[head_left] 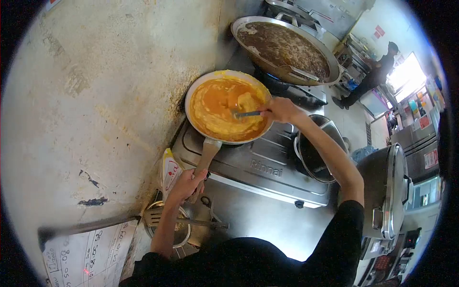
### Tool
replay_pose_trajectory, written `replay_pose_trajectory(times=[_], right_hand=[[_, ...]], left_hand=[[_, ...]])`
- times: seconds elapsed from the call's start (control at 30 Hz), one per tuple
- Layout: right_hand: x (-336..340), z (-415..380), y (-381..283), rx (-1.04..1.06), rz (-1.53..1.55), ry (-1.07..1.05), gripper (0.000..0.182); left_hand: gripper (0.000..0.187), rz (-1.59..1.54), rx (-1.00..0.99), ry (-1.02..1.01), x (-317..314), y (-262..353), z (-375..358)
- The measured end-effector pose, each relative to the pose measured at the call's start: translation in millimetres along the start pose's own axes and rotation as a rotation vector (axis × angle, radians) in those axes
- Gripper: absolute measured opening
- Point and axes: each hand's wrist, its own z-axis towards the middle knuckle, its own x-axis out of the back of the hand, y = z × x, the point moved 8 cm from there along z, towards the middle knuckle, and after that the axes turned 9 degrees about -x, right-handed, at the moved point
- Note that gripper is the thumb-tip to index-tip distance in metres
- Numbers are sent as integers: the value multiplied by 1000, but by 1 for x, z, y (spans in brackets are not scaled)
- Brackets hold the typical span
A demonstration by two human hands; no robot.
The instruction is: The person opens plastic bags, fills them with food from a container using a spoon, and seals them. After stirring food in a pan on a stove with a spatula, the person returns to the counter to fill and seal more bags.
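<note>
A frying pan [188, 103] with a pale rim sits on the Rinnai gas stove [296, 168], beside the wall. Orange-yellow liquid that looks like beaten egg [210, 103] fills it, with paler, thicker patches around the middle and right. My left hand [186, 184] is closed around the pan's long beige handle [209, 152]. Over the pan's right edge, my right hand [282, 111] grips a slim dark-grey utensil [247, 114]. Its far end dips into the egg, so the shape of its head is hidden.
Behind the pan stands a large wok [287, 79] of bubbling dark liquid over a flame. A dark pot [313, 158] is to the right, with a big lidded pot [382, 191] beyond. A slotted turner [167, 219] lies across a bowl at lower left. A person [377, 71] stands farther back.
</note>
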Motion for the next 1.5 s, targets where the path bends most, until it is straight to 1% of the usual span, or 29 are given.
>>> replay_pose_trajectory(times=[0.07,0.13,0.17,0.23,0.27,0.3,0.33,0.37,0.43,0.5,0.57,0.6,0.63,0.7,0.8,0.83,0.9,0.93,1.0,1.07,1.13,1.2,1.23,1.27,1.3,1.33,1.4,1.43,1.5], right_hand=[[19,-18,-14,-8,-40,-17,24],[39,-30,-21,-10,-163,-6,25],[51,-35,-21,-9,-162,-6,25],[54,-48,-25,147,-20,-190,27],[42,-45,-19,148,-20,-190,27],[23,-44,-26,344,193,-196,29],[18,-49,-35,540,406,-203,31],[17,-51,-45,545,404,-206,31],[-17,-45,-60,74,760,-683,35],[-35,-18,-76,51,791,-551,38],[-33,4,-95,32,869,-398,35],[-38,15,-105,36,871,-400,35],[-40,30,-103,-51,838,-295,31],[-47,51,-101,-138,807,-193,28],[-53,76,-88,-144,715,-84,22],[-49,80,-94,66,291,7,22],[-45,67,-104,263,-134,103,23],[-42,66,-83,27,39,96,27],[-48,62,-46,-211,209,90,30],[-53,67,-16,-115,85,171,31],[-8,39,10,-328,135,67,26],[50,9,9,-363,-82,23,24],[77,-6,0,-366,-84,20,24],[91,-19,-16,-307,-216,-109,27],[89,-29,-28,-246,-346,-238,31],[86,-34,-35,-247,-347,-238,31],[73,-49,-49,-230,-453,-279,26],[58,-52,-50,-231,-455,-281,26],[31,-49,-55,-222,-320,-162,19]], left_hand=[[41,-10,-16,8,0,-4,1],[41,11,-2,19,2,-7,2],[41,11,-2,19,2,-3,1],[39,28,19,0,1,7,-2],[39,28,19,1,0,5,-2],[39,16,8,16,1,3,-1],[39,2,-4,32,1,2,0],[39,-2,-3,37,2,3,-1],[39,19,-48,-3,0,11,-2],[40,43,-46,-4,0,11,-2],[41,70,-43,-3,1,10,-1],[41,70,-71,-17,1,10,1],[42,68,-98,-32,-1,11,1],[42,78,-99,-6,0,13,-1],[42,108,-77,9,0,22,-5],[42,128,-54,3,-1,24,-6],[42,157,-92,0,1,16,-1],[42,179,-129,-3,0,15,1],[43,178,-111,13,0,15,2],[43,170,-91,34,1,7,3],[41,97,-103,12,2,-7,8],[40,119,-123,26,3,-4,8],[39,149,-141,40,4,-1,7],[39,147,-141,38,3,-1,8],[39,139,-95,38,3,-5,7],[39,130,-51,39,4,-8,8],[39,118,-87,34,3,-2,6],[40,102,-120,30,2,2,5],[40,113,-122,26,0,3,3]])
